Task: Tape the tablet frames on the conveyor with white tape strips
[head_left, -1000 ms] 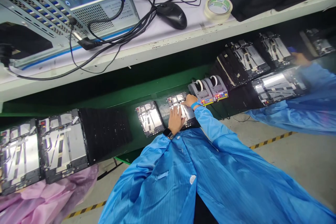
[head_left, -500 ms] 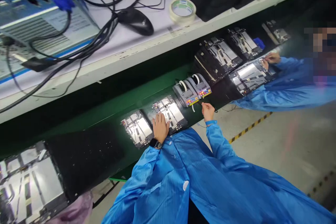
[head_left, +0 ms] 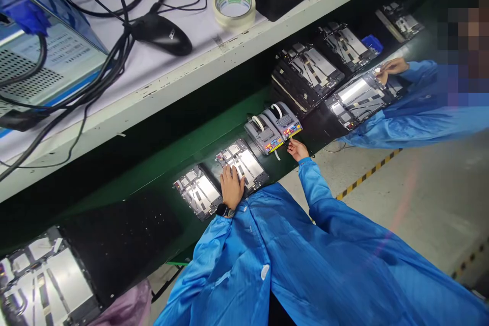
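My left hand [head_left: 232, 185] lies flat, fingers stretched out, on the near edge of an opened tablet back [head_left: 244, 164] on the green belt [head_left: 164, 163]. A second opened tablet back [head_left: 197, 192] lies just left of it. My right hand [head_left: 297, 150] reaches to the front of two grey tape dispensers [head_left: 273, 128]; its fingers are bunched at the outlet of the right one, and what they pinch is too small to make out. A short strip of tape hangs from the left dispenser.
Another person in a blue coat [head_left: 420, 112] works on a tablet back [head_left: 359, 99] at the right. More opened units [head_left: 309, 69] lie behind. A black mat [head_left: 126, 234] and another unit [head_left: 46, 280] are to the left. The shelf above holds a mouse [head_left: 162, 34], a tape roll [head_left: 234, 5] and cables.
My right hand left the tablet back and moved right to the tape dispensers. My left hand stayed flat on the tablet. The view swung to the right.
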